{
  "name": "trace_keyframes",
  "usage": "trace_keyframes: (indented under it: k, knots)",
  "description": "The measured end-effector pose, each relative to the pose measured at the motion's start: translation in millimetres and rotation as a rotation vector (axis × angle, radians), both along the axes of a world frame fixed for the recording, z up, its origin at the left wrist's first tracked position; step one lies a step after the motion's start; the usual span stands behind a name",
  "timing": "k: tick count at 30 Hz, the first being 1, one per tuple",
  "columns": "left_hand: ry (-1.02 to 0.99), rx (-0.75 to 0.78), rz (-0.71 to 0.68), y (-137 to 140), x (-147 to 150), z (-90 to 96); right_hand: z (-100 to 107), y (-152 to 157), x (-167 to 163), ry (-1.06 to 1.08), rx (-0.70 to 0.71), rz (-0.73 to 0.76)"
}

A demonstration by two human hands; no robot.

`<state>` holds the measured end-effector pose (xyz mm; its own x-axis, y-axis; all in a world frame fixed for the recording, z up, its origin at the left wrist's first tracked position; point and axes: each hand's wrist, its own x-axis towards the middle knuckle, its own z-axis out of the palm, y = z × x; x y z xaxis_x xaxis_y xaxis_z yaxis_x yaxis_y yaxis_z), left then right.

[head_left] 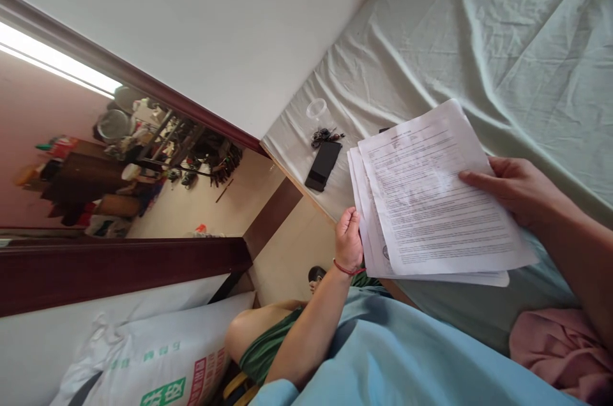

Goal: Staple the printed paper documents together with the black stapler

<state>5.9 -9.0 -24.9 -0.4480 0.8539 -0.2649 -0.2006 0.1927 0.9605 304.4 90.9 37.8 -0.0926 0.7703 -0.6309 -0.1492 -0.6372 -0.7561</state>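
Several printed paper sheets (426,202) are held in a loose stack above my lap, at the edge of the bed. My left hand (348,240), with a red cord round its wrist, grips the stack's left edge with the fingers curled. On the right side, my right hand (514,186) pinches the top sheet, thumb on the printed face and the other fingers behind it. The top sheet sits askew over those below. Left of the papers, a black phone (324,166) lies on the bedsheet beside a dark bunched cord or keys (325,136) and a clear plastic cup (317,110).
A pale green bedsheet (431,42) covers the bed, with a pink cloth (560,348) at lower right. A white printed sack (158,355) stands at lower left. Beyond the doorway are cluttered household items (177,144). A white wall (230,29) borders the bed.
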Motion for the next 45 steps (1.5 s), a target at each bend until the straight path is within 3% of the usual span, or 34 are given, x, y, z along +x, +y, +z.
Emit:
trace_keyframes:
  k: [6,17,30,32,34,37,40,45]
  knots:
    - [-0.087,0.016,0.003,2.4,5.1,5.5,2.4,-1.4,-4.5,-0.004,0.046,0.029]
    - [-0.073,0.016,0.039,2.8,11.1,7.2,-4.9,-4.9,-8.1,0.019,0.109,0.067]
    - [0.076,0.022,0.021,0.3,8.0,-1.1,-10.8,-6.3,-7.8,-0.020,0.176,0.124]
    - [0.094,0.026,0.015,0.5,7.9,-1.0,-12.0,-5.7,-6.7,-0.135,0.237,0.147]
    - [0.102,0.028,0.013,0.8,8.1,-0.7,-13.2,-4.7,-5.7,-0.396,0.374,0.136]
    - [0.080,0.020,0.021,1.1,8.8,0.0,-13.3,-3.9,-6.5,-0.712,0.599,0.015]
    - [0.041,0.012,0.039,1.1,9.6,2.0,-9.9,-6.6,-11.1,-0.701,0.665,-0.050]
    - [0.035,0.026,0.039,1.5,11.5,5.6,0.3,-16.8,-22.9,-0.613,0.623,0.008]
